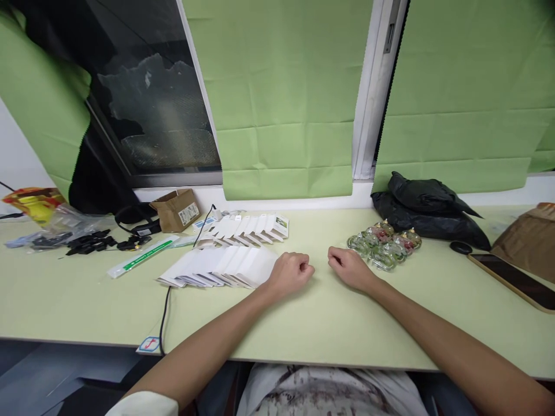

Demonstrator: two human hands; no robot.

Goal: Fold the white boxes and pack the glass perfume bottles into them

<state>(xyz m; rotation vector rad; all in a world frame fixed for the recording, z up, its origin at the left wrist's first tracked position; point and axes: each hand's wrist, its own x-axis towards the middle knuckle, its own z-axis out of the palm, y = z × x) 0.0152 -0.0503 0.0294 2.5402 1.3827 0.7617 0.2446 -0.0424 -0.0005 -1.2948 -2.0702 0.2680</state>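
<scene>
My left hand (289,274) rests on the pale green table (329,323) as a loose fist, its knuckles touching the right end of a fanned row of white folded cards (221,268). My right hand (349,268) lies a short way to the right, fingers curled in, nothing visible in it. A cluster of small clear glass ornaments (384,245) with coloured insides sits just beyond the right hand. A second row of white cards (247,229) lies farther back.
A small cardboard box (176,209) and black cable (165,312) lie at the left, with black clips (89,242), a white-green packet (141,256) and plastic bags. Black bags (427,208), a phone (515,279) and a brown paper bag (531,239) lie at the right. Green blinds cover the window.
</scene>
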